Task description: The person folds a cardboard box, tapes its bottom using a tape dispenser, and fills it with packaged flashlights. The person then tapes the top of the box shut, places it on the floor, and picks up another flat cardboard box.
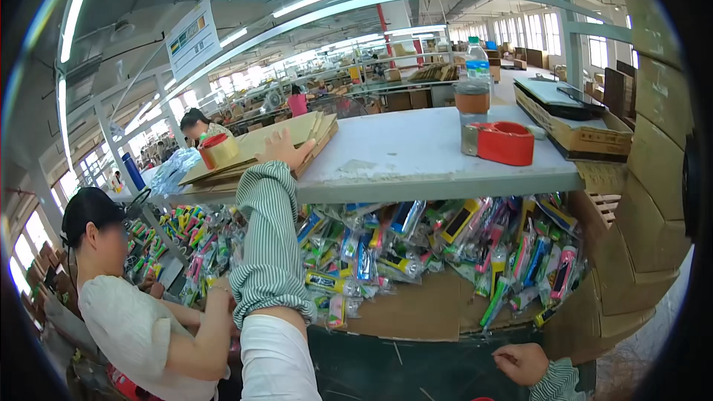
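Observation:
My left hand (285,150) reaches out over the raised shelf, fingers spread, its palm on a stack of flat cardboard sheets (318,136). A green-and-white striped sleeve covers that forearm. Low on the right, above the dark green work surface (349,362), is my right hand (524,364). Its fingers are loosely curled, with nothing visible in them. Beyond it, below the shelf, lies a big heap of small, bright-coloured items in clear plastic bags (401,252); their exact kind is hard to make out.
On the shelf (386,156) stand a red tape dispenser (505,142), a water bottle (476,67), a tape roll (218,152) and a cardboard tray (594,136) holding a phone. Stacked cartons (653,178) wall the right side. A co-worker (141,304) works close by on my left.

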Available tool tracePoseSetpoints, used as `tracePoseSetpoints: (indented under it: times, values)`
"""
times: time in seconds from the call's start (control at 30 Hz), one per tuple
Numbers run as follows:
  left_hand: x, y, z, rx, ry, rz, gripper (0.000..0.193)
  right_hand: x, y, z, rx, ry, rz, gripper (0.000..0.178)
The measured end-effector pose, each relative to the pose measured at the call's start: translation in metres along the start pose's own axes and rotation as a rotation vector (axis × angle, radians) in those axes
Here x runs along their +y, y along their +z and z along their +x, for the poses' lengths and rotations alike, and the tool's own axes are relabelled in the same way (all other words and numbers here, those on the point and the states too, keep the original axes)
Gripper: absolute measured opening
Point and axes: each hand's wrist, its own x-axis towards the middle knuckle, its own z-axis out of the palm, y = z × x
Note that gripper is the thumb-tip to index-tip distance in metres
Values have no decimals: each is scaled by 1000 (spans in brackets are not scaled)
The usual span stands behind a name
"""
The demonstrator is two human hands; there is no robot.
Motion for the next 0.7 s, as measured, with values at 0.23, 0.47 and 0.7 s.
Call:
tracePoseSetpoints:
  times: [0.23,0.47,0.7]
  values:
    - [-6,-6,24,-57,165,39,61,-139,-6,144,30,-608,-245,11]
    - [2,-7,-36,146,311,50,42,-265,-15,304,361,-861,-351,34]
    - [-34,-47,-70,254,574,-230,36,-322,28,381,377,-843,-582,60]
